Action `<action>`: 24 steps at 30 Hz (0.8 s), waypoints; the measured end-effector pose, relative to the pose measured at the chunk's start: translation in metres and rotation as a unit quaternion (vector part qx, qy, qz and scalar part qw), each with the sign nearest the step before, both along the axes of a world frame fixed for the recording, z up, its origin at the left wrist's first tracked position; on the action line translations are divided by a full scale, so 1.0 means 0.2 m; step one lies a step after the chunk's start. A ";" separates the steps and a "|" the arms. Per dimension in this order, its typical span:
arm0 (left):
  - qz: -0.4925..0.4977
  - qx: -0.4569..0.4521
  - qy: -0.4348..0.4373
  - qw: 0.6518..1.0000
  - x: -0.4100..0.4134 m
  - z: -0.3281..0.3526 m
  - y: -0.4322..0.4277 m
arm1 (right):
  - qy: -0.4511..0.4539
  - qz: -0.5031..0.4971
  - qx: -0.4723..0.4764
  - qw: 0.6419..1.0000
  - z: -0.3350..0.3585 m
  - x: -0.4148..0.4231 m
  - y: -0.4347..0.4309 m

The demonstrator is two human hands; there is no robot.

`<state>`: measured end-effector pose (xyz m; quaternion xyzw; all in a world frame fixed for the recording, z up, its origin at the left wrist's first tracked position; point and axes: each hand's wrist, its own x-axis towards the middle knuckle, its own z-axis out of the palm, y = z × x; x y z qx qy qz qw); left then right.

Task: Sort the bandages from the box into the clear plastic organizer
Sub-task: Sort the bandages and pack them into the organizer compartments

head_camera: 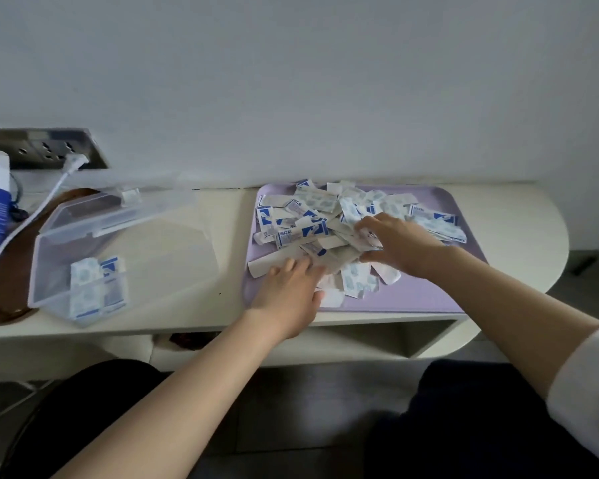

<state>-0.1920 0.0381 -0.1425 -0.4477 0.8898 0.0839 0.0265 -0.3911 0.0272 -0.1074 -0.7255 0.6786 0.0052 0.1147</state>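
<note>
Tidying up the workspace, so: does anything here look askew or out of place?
The clear plastic organizer box sits skewed to the table edge, its left side over the brown round tray, so it may not lie flat. The blue-and-white wrapped bandages lie in a jumbled heap on the lilac tray.

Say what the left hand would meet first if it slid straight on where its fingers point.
The pile of wrapped bandages on the lilac tray; the left hand seems to touch its near edge, though depth is unclear.
</note>
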 end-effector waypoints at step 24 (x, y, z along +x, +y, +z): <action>0.070 -0.069 0.199 0.975 0.03 0.22 -0.15 | -0.143 0.019 -0.207 0.968 0.12 0.18 0.06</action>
